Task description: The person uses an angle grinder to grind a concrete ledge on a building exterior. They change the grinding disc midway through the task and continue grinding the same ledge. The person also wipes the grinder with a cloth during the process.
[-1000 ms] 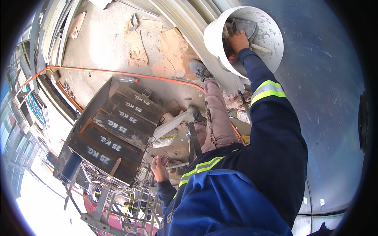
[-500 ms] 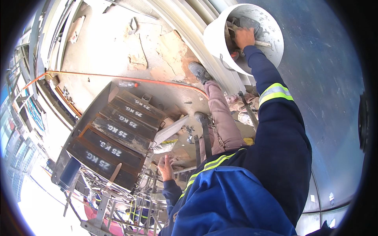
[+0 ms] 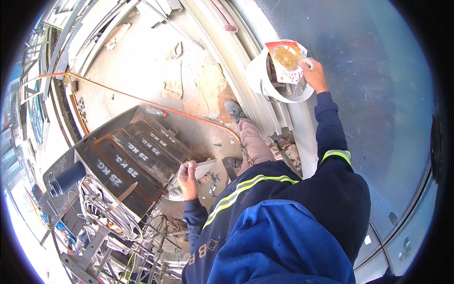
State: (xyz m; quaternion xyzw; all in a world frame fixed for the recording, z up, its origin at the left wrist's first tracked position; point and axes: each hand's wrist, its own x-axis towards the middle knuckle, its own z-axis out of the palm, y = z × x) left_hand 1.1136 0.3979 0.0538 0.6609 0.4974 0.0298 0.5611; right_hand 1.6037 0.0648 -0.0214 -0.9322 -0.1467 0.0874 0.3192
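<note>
My right hand (image 3: pixel 314 75) grips the edge of a flat square disc packet (image 3: pixel 286 57), red and white with a round golden disc showing on it. The packet is held over the mouth of a white bucket (image 3: pixel 257 72) and covers part of what lies inside. Below it, a light rod-like handle (image 3: pixel 289 89) and other dusty items show in the bucket. My left hand (image 3: pixel 188 180) is raised near the dark metal weights, its fingers curled in and nothing visible in them.
Several dark weights (image 3: pixel 125 161) lie in a tray at left, beside a dark blue bottle (image 3: pixel 70 178) and coiled cable (image 3: pixel 106 208). An orange hose (image 3: pixel 179 113) crosses the floor. Long metal profiles (image 3: pixel 236 61) run beside the bucket. A blue panel (image 3: pixel 378 118) stands at right.
My right hand has come up out of the bucket with the disc packet in its grip. My left hand has risen and its fingers have curled. The view has shifted.
</note>
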